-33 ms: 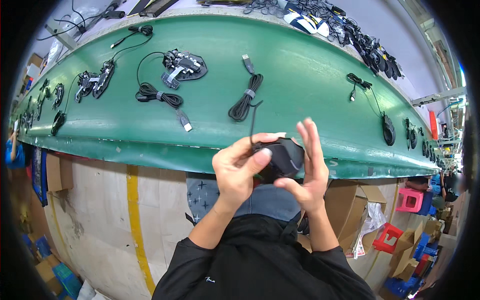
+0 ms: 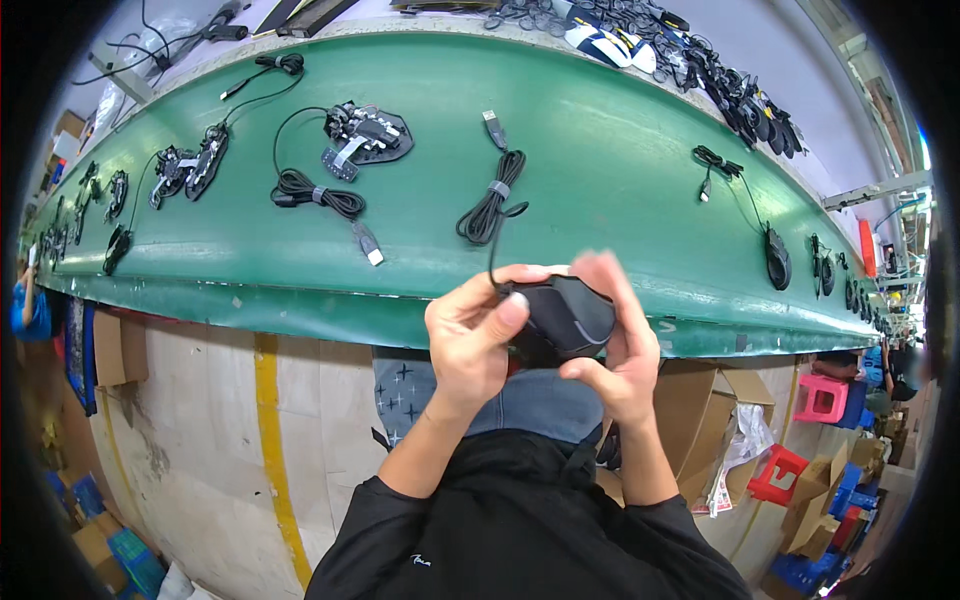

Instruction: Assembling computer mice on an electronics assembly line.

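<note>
Just past the bench's near edge, a black computer mouse [image 2: 572, 312] is held between both hands. My left hand [image 2: 466, 345] grips its left end, thumb on top and fingers behind. Around the right end curves my right hand [image 2: 630, 362], thumb at the near side and blurred fingers at the far side. From the mouse's left end a cable runs up to a tied black coil [image 2: 487, 212] on the green bench, with its USB plug [image 2: 494, 128] beyond. The mouse's underside is hidden.
On the green bench [image 2: 600, 150], an opened mouse [image 2: 368, 135] with bared inner parts lies left, beside its coiled cable [image 2: 320, 195]. More opened mice [image 2: 190, 165] sit farther left. A closed mouse [image 2: 777, 258] lies right. Black parts [image 2: 740, 100] crowd the back ledge. A carton [image 2: 695, 420] stands below right.
My right fingers have come down from a raised position to the mouse's far right side. The mouse has turned slightly and shifted a little right, and its cable has moved a little left.
</note>
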The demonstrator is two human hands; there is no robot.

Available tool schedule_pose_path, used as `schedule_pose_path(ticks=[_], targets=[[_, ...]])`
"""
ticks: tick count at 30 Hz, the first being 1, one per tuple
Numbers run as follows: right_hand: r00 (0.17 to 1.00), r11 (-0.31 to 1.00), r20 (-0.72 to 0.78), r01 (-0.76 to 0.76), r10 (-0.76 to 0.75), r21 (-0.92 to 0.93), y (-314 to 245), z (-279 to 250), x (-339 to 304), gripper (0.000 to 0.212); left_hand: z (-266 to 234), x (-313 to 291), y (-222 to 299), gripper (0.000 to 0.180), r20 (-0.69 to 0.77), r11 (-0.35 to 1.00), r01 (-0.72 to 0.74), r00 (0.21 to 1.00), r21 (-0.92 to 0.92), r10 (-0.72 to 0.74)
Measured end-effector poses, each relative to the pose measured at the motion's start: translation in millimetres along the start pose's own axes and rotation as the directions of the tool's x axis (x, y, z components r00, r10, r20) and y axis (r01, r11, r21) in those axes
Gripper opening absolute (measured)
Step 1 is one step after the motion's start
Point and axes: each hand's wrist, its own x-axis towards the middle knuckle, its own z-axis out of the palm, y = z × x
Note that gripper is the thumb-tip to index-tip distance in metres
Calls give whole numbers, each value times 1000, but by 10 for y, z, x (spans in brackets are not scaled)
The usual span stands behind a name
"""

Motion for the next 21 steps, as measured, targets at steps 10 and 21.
schedule_pose_path(ticks=[10, 21], targets=[[988, 993, 101, -115, 118, -32, -280, -57, 28, 55, -216, -6, -182, 38, 69, 669, 206, 972, -714, -226], [981, 982, 50, -188, 189, -24, -295, -24, 78, 70, -204, 53, -231, 30, 119, 627, 271, 954, -730, -274]])
